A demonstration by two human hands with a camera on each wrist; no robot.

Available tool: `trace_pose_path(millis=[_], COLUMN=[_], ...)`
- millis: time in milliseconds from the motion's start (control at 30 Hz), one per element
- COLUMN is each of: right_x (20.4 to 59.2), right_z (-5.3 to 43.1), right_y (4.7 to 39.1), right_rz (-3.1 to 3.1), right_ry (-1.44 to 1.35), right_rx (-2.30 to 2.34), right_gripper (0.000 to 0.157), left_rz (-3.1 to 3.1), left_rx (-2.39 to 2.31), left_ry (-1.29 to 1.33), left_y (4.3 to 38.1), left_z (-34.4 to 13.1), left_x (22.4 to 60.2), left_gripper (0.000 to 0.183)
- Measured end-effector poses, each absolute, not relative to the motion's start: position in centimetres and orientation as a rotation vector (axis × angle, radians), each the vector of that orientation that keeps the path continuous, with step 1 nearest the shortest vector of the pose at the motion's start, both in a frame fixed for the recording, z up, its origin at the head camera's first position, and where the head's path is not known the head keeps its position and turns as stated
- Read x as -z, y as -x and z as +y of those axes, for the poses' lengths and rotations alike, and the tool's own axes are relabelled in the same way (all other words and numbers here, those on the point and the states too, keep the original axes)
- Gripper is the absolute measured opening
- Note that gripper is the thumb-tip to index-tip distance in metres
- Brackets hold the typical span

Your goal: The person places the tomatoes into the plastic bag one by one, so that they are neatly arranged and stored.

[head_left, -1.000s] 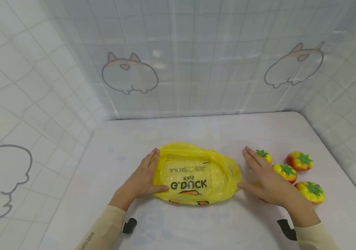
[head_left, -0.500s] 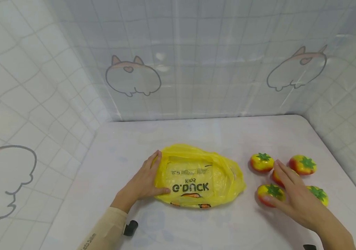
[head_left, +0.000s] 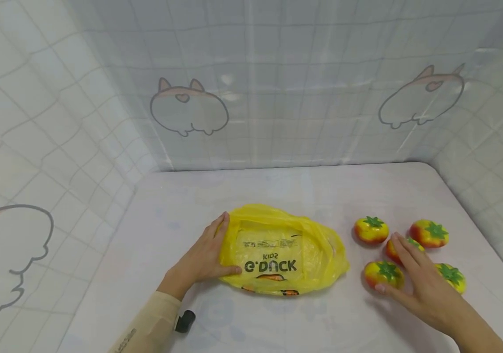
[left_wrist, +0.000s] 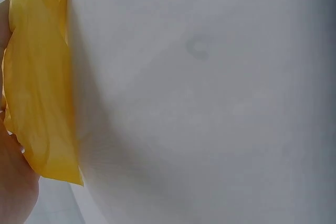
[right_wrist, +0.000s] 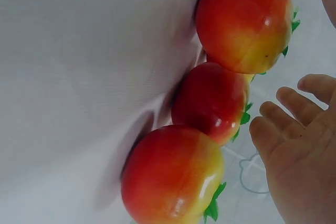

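A yellow plastic bag (head_left: 273,245) with upside-down "e.duck kids" print lies on the table, its edges raised around a flat middle. My left hand (head_left: 203,257) rests at the bag's left edge, fingers extended and thumb over its near corner. In the left wrist view the bag's side (left_wrist: 42,77) stands next to that hand (left_wrist: 18,187). On the right lie several red-and-yellow toy tomatoes with green leafy tops. My right hand (head_left: 428,289) hovers over them, thumb beside the nearest tomato (head_left: 384,274), fingers over the middle tomato (head_left: 394,252). The right wrist view shows these fingers (right_wrist: 289,124) loosely spread and holding nothing.
Further tomatoes sit around the right hand: a back left tomato (head_left: 371,230), a back right tomato (head_left: 429,234) and a front right tomato (head_left: 452,278). White grid-patterned curtains (head_left: 295,108) enclose the pale table (head_left: 181,196) at the back and sides.
My right hand has left the bag's right side and moved right, over the tomatoes. My left hand stays at the bag. The whole head view has shifted slightly.
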State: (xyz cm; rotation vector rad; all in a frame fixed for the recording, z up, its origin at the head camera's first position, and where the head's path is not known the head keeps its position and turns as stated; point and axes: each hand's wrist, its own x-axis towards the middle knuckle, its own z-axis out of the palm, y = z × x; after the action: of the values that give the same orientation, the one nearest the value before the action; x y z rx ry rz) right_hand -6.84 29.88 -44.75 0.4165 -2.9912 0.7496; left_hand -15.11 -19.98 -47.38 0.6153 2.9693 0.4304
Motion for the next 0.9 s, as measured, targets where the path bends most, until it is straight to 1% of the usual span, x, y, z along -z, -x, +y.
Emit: trace_pose_path(millis=[333,700,900], right_x=[46.0,46.6,46.9], right_z=[29.1,29.0,29.2], right_y=[5.7,4.8,5.1], right_rz=[-3.119,-3.033,-3.029], right_ry=[-0.294,-0.310,-0.324], right_rx=[-0.691,-0.680,-0.668], right_gripper=[0.116,0.104,0.103], left_rz=[2.971,2.973,2.971], left_rx=[-0.440,-0.445,-0.455], left_ry=[-0.648,-0.637,-0.644], left_y=[15.3,15.3,15.2], left_z=[-19.8,-19.9,-19.9], left_x=[47.0,47.3,47.2], left_gripper=[0.139,0.139,0.139])
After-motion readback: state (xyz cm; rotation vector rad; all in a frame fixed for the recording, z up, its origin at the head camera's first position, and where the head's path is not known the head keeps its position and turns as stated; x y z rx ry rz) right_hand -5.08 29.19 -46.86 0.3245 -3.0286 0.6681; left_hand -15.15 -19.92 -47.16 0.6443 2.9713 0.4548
